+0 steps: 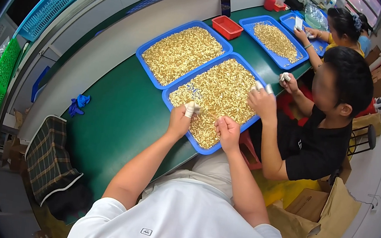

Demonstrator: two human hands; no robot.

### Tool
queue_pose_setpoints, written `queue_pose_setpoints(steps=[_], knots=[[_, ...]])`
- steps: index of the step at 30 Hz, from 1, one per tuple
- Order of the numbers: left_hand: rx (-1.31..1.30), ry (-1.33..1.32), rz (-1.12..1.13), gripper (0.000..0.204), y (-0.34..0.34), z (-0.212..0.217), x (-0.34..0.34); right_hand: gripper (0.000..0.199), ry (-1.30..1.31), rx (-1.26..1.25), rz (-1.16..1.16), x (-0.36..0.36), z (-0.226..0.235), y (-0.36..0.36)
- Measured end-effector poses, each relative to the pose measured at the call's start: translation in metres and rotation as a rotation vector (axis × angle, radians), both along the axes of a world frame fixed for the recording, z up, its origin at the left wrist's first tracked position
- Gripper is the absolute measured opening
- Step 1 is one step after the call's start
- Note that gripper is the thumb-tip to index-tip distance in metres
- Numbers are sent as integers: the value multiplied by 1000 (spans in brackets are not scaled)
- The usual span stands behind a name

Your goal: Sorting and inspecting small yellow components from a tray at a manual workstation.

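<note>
My left hand, with white finger cots on its fingertips, is over the near-left part of a blue tray. Its fingers are closed, and what they hold, if anything, is too small to make out. My right hand pinches a thin brownish stick above the tray's near side, its tip pointing toward my left hand. A thick layer of small gold-coloured pieces fills this tray. Blue tray bottom shows through a thin patch close to my left hand.
Another blue tray of gold pieces adjoins on the far left. A red basket, a phone and a third tray stand farther back. A co-worker's hand reaches over my tray's right edge. Blue gloves lie left.
</note>
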State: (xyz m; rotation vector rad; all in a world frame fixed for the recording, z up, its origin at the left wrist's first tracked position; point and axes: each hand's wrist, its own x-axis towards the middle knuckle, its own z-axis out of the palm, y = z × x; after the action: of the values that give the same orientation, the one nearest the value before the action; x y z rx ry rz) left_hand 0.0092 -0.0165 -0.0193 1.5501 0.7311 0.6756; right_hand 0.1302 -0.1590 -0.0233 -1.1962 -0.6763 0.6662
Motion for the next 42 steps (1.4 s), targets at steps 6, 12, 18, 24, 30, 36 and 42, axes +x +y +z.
queue_pose_setpoints(steps=[6,12,18,24,30,36,42], knots=[[820,86,37,13,-22,-4,0,30,-471,27,-204,21,75,53],[828,117,6,14,-19,-10,0,31,-1031,-358,-240,50,116,158],[795,130,-4,15,-23,-11,1,37,-886,-288,-234,61,103,165],[777,145,-33,16,-19,-7,-2,34,-333,-138,-30,50,58,105],[811,463,-166,32,-20,34,-10,31,79,-95,-70,23,14,12],[801,607,-357,28,-27,18,7,32,106,6,-102,11,1,4],[608,415,-293,14,-15,18,15,32,3,16,-92,8,-4,-1]])
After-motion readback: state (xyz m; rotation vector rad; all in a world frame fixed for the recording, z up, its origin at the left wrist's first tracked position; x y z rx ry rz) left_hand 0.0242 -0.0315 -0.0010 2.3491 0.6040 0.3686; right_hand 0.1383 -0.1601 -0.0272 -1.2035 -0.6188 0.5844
